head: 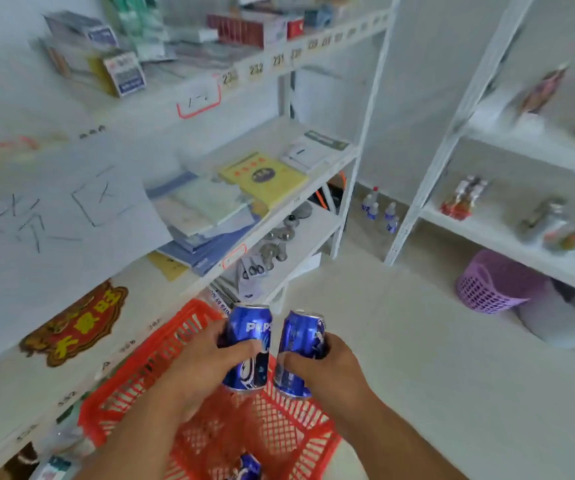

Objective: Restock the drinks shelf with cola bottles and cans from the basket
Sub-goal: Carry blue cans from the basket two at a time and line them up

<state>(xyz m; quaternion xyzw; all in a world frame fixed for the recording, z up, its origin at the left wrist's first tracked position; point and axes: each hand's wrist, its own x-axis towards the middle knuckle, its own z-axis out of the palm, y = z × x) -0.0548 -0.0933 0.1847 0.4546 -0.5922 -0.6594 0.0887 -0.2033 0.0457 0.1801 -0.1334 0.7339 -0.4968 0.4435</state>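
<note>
Both hands are wrapped around cola cans above the red basket [133,393]: the left hand [206,362] is clasped round the can on the left [249,344], thumb across its front, and the right hand [327,365] is clasped round the can on the right [301,348], thumb likewise laid over the side. The two cans stand nearly upright, tilted slightly apart, just beside each other without clearly touching.

To my eye these are full cans, so fairly heavy for their size, stiff while sealed but with thin walls that dent if squeezed or knocked. The glossy skin looks slippery; a hold round the middle, as now, seems the safest.

Down in the basket, near its front edge, at least one more blue item [249,467] lies on the mesh floor; the blur hides whether it is a can or a bottle. A purple basket [490,285] lies on its side on the floor under the right-hand shelf [507,237]; I cannot see into it.
</note>
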